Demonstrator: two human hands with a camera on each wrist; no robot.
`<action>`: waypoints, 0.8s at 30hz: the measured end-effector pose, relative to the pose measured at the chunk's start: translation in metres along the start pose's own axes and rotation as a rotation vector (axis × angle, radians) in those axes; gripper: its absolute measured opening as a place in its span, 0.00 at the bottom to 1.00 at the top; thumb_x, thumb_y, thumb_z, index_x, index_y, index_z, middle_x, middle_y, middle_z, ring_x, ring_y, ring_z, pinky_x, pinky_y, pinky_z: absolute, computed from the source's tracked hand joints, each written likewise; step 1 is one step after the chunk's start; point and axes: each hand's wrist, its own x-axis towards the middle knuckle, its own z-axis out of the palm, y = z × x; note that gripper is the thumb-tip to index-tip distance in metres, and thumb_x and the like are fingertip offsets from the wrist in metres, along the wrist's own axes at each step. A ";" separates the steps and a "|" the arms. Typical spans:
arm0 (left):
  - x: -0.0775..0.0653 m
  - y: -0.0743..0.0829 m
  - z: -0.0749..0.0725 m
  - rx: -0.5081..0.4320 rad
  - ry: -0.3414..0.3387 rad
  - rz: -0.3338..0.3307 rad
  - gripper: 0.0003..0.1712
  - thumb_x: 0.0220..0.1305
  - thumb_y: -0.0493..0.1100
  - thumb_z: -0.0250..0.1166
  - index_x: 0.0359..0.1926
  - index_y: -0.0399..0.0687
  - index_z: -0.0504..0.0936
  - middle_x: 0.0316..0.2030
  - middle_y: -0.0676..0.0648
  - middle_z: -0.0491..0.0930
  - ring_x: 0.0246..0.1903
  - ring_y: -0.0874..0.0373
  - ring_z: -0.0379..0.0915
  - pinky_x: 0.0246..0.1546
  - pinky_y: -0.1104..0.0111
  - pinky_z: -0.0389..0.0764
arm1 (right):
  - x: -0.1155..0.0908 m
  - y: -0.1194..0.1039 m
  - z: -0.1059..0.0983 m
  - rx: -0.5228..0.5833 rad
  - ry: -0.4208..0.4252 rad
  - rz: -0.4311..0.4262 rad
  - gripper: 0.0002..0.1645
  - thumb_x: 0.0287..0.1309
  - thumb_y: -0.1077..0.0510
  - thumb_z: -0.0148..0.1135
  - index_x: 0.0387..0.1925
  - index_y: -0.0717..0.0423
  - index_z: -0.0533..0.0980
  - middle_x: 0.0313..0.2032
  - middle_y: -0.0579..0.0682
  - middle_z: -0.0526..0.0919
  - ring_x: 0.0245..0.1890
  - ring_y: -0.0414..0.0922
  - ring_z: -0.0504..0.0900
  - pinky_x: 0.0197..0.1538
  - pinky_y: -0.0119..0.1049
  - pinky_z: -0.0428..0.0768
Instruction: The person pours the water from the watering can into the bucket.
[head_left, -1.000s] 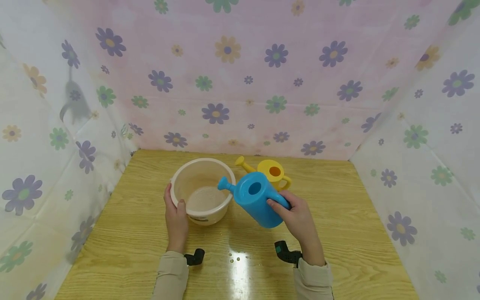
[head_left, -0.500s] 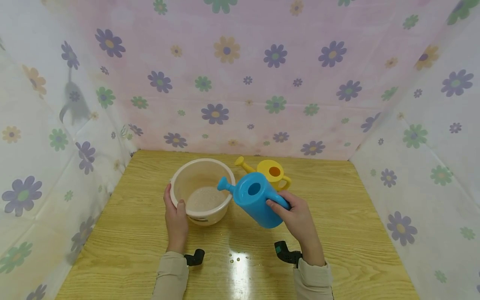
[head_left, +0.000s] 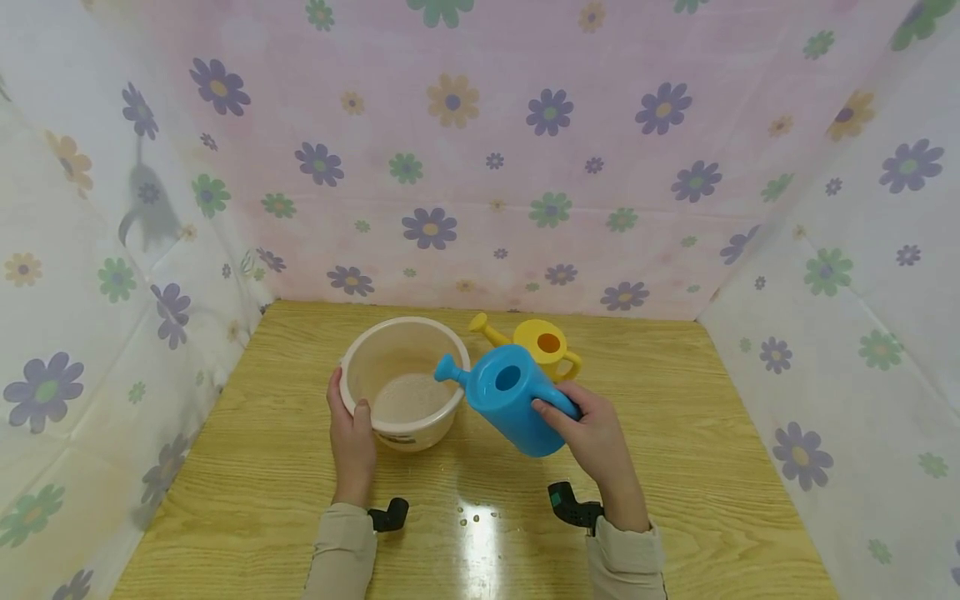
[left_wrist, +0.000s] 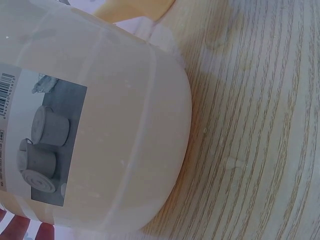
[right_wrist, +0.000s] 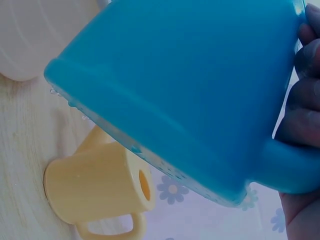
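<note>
My right hand (head_left: 600,429) grips the handle of a blue watering can (head_left: 517,408), its fingers curled round the handle in the right wrist view. Tilted left, the can holds its spout over the right rim of a cream plastic bucket (head_left: 401,325). Water drops cling to the can's underside in the right wrist view. My left hand (head_left: 352,437) holds the bucket's left side, thumb at the rim and fingers round the outer wall. Shallow water with a rippled look lies on the bucket's floor. The left wrist view shows a printed label (left_wrist: 42,140) on the bucket's wall.
Behind the blue can stands a yellow watering can (head_left: 534,337), spout to the left. Several water drops (head_left: 476,518) dot the wooden table (head_left: 675,450) between the forearms. Flower-patterned cloth (head_left: 480,167) walls the table in at the back and both sides.
Hands, bucket and blue can keep almost the same places. Only a very slight shift of the whole head view shows.
</note>
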 end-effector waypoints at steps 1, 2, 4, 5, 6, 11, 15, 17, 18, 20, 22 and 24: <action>0.000 0.000 0.000 -0.002 0.001 -0.001 0.34 0.65 0.43 0.44 0.67 0.80 0.48 0.68 0.60 0.52 0.64 0.53 0.55 0.60 0.52 0.62 | 0.000 0.000 0.000 -0.001 0.001 0.001 0.08 0.54 0.53 0.63 0.33 0.53 0.77 0.33 0.49 0.82 0.36 0.48 0.78 0.44 0.49 0.78; 0.000 0.000 0.000 -0.003 0.001 -0.003 0.34 0.65 0.43 0.44 0.67 0.80 0.48 0.68 0.60 0.52 0.64 0.53 0.55 0.60 0.53 0.62 | 0.000 0.000 0.000 -0.003 0.003 0.003 0.08 0.54 0.53 0.63 0.33 0.53 0.78 0.34 0.49 0.82 0.36 0.48 0.78 0.44 0.49 0.78; 0.000 0.001 0.000 -0.006 0.002 -0.004 0.34 0.65 0.43 0.44 0.67 0.80 0.48 0.68 0.60 0.52 0.64 0.53 0.56 0.60 0.53 0.63 | 0.000 -0.001 0.000 -0.006 0.002 0.007 0.09 0.54 0.52 0.63 0.34 0.53 0.78 0.34 0.49 0.82 0.37 0.47 0.79 0.44 0.50 0.78; 0.000 0.001 0.001 -0.008 0.002 -0.004 0.34 0.65 0.43 0.44 0.66 0.80 0.48 0.68 0.60 0.52 0.64 0.53 0.56 0.60 0.53 0.63 | 0.000 -0.001 0.000 -0.008 0.001 0.008 0.09 0.54 0.52 0.63 0.34 0.52 0.78 0.35 0.49 0.82 0.37 0.47 0.79 0.44 0.50 0.78; -0.001 0.001 0.001 -0.009 0.002 -0.004 0.34 0.65 0.43 0.44 0.66 0.80 0.49 0.68 0.59 0.52 0.64 0.53 0.56 0.60 0.52 0.63 | 0.000 -0.001 0.000 -0.009 0.001 0.009 0.09 0.54 0.52 0.63 0.34 0.52 0.78 0.35 0.50 0.83 0.38 0.47 0.79 0.44 0.50 0.78; -0.001 0.001 0.000 -0.008 0.000 -0.002 0.34 0.65 0.43 0.44 0.67 0.80 0.48 0.68 0.60 0.52 0.64 0.53 0.56 0.60 0.52 0.63 | 0.000 -0.002 -0.001 -0.012 0.000 0.008 0.09 0.54 0.52 0.63 0.34 0.52 0.78 0.35 0.50 0.83 0.38 0.47 0.80 0.44 0.50 0.78; -0.001 0.001 -0.001 -0.005 -0.005 0.003 0.34 0.65 0.43 0.43 0.67 0.79 0.48 0.68 0.60 0.52 0.65 0.53 0.54 0.61 0.52 0.61 | 0.000 -0.002 -0.001 -0.012 0.000 0.012 0.09 0.54 0.52 0.63 0.34 0.52 0.78 0.35 0.50 0.83 0.37 0.47 0.79 0.44 0.50 0.78; -0.001 0.002 -0.001 -0.005 -0.007 0.003 0.34 0.65 0.43 0.43 0.67 0.79 0.48 0.68 0.60 0.52 0.65 0.53 0.54 0.61 0.53 0.61 | 0.000 -0.002 -0.001 -0.011 0.001 0.009 0.09 0.55 0.52 0.63 0.34 0.53 0.78 0.35 0.50 0.83 0.37 0.47 0.79 0.44 0.50 0.78; -0.001 0.002 -0.001 -0.004 -0.007 0.000 0.34 0.65 0.43 0.43 0.67 0.79 0.48 0.68 0.61 0.52 0.65 0.54 0.54 0.61 0.53 0.61 | 0.000 -0.002 -0.001 -0.008 0.001 0.006 0.09 0.55 0.52 0.63 0.35 0.53 0.78 0.35 0.50 0.83 0.37 0.47 0.79 0.44 0.50 0.78; -0.001 0.003 -0.001 -0.003 -0.006 -0.005 0.34 0.65 0.43 0.43 0.67 0.79 0.48 0.68 0.61 0.52 0.65 0.54 0.54 0.62 0.53 0.61 | 0.000 -0.002 -0.001 -0.006 0.000 -0.002 0.09 0.55 0.53 0.63 0.34 0.53 0.78 0.35 0.50 0.83 0.37 0.48 0.79 0.44 0.50 0.78; -0.002 0.003 -0.001 -0.004 -0.003 -0.009 0.34 0.65 0.43 0.44 0.67 0.79 0.48 0.68 0.61 0.52 0.65 0.54 0.54 0.62 0.53 0.60 | 0.000 -0.002 -0.001 -0.008 0.000 -0.011 0.08 0.55 0.54 0.63 0.35 0.53 0.78 0.35 0.50 0.83 0.37 0.48 0.79 0.44 0.49 0.78; -0.002 0.003 -0.001 -0.006 -0.002 -0.012 0.34 0.65 0.43 0.44 0.67 0.78 0.48 0.68 0.61 0.52 0.65 0.54 0.54 0.62 0.53 0.60 | 0.000 -0.002 -0.001 -0.012 0.000 -0.013 0.08 0.54 0.54 0.63 0.35 0.53 0.78 0.35 0.50 0.83 0.37 0.48 0.79 0.44 0.50 0.78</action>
